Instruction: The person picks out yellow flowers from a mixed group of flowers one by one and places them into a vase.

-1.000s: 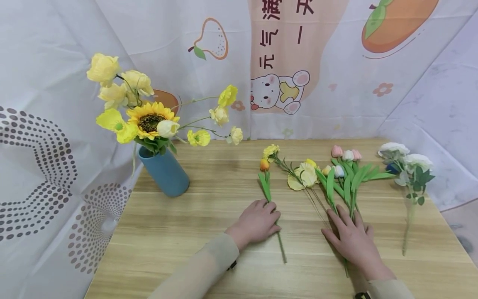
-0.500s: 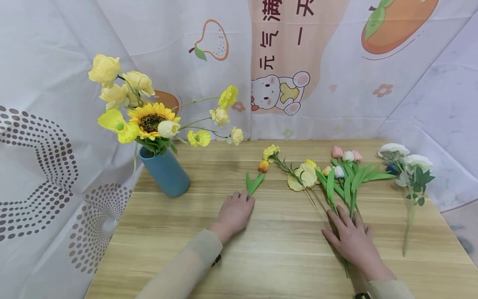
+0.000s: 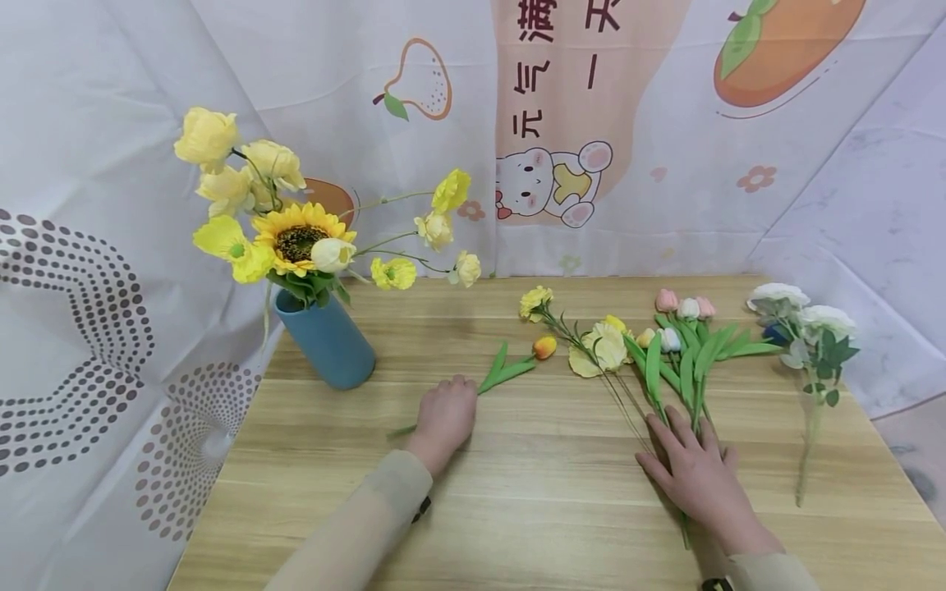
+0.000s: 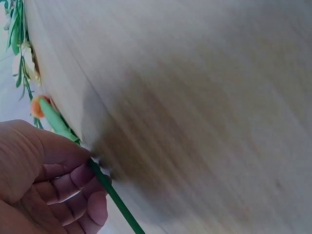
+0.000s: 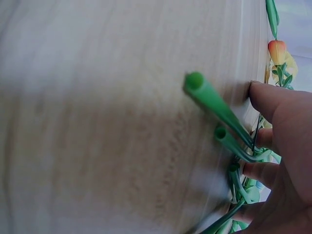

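An orange tulip [image 3: 544, 347] lies slantwise over the middle of the table, its bloom toward the right. My left hand [image 3: 446, 414] pinches its green stem [image 4: 117, 197] between thumb and fingers, as the left wrist view shows. My right hand [image 3: 698, 484] rests with spread, fairly straight fingers on the stems of several tulips [image 3: 689, 309] in pink, white and other colours. In the right wrist view their hollow green stem ends [image 5: 195, 80] stick out beside the fingers. A pale yellow flower [image 3: 606, 349] and a yellow carnation-like flower [image 3: 535, 303] lie between the hands.
A blue vase [image 3: 325, 345] holding a sunflower [image 3: 299, 240] and several yellow blooms stands at the back left. White flowers [image 3: 828, 320] with a long stem lie near the right edge of the wooden table [image 3: 517, 509]. A printed cloth [image 3: 443, 164] hangs behind.
My left hand has moved left with the orange tulip. The flower has turned from nearly upright in view to slanting, bloom to the right. My right hand has stayed in place.
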The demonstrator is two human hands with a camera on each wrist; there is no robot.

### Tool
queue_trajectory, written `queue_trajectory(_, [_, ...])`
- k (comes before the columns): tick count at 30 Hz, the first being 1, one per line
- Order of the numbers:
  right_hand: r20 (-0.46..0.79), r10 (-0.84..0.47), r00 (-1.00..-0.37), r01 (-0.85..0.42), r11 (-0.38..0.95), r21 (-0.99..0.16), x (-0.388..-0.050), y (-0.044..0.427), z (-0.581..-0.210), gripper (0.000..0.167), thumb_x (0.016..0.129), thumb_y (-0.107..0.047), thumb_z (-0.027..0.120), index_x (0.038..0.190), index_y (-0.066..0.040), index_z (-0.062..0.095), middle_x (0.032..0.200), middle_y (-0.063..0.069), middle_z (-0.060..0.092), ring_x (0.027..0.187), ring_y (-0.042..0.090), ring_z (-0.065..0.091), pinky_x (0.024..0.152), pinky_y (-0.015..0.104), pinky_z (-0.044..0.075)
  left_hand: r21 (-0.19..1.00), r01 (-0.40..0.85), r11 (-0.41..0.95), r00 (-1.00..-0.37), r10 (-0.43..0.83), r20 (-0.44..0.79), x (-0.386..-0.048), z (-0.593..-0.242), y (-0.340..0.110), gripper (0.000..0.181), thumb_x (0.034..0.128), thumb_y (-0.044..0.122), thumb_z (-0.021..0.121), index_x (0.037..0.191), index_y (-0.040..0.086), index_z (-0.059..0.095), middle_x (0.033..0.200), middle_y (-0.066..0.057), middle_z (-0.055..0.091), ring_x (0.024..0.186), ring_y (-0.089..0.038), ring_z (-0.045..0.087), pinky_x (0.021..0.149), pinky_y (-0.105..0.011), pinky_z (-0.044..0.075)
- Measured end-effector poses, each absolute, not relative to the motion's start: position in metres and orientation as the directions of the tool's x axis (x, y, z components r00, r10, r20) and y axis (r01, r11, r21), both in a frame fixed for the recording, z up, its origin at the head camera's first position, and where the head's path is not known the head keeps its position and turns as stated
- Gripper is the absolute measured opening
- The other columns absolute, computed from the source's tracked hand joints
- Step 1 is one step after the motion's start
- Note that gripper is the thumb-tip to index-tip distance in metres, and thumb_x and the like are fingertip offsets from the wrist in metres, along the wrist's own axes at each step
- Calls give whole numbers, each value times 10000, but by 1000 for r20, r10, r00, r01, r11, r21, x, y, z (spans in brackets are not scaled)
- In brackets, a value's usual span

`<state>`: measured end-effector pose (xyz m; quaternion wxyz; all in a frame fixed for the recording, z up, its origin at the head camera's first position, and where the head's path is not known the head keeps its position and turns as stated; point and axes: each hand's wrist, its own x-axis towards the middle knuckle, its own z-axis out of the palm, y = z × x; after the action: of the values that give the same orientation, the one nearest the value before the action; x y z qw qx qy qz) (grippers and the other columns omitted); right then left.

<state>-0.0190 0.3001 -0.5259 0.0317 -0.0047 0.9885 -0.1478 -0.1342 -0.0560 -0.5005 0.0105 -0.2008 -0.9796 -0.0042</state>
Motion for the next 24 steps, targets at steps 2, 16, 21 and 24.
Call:
queue_trajectory(2, [-61,-20,-998,-1,956,-295,-19,300,-526,695,1008,-557,558,1519,-99,450,1590,263,316,1380,696,168,918,873,178,5,395,919,-919,394,25,-135,-500,-59,40,927,71,676,900,45,689,853,-71,659,733,-215,644,560,-355,548])
queue_trajectory(16, [-86,-9,-996,16,958,-288,-21,299,-526,714,1015,-566,534,1530,-84,419,1577,300,303,1390,691,144,924,893,158,-151,489,859,-814,511,276,-140,-477,-88,115,931,23,717,1032,73,741,983,-89,708,896,-249,687,732,-385,605])
queue_trajectory(21, [-81,-13,-997,11,957,-291,-21,299,-525,707,1015,-553,545,1525,-80,419,1569,306,307,1387,695,146,918,894,161,-164,538,826,-664,536,521,-140,-455,-106,125,893,-44,726,949,67,738,926,-87,679,851,-280,683,745,-419,602])
queue_trajectory(24, [-80,-14,-997,10,956,-293,-21,299,-525,703,1017,-550,545,1524,-79,419,1566,307,310,1386,695,148,919,893,159,-143,573,807,-582,523,623,-138,-439,-116,153,907,-89,667,915,48,735,915,-108,665,835,-305,681,723,-420,588])
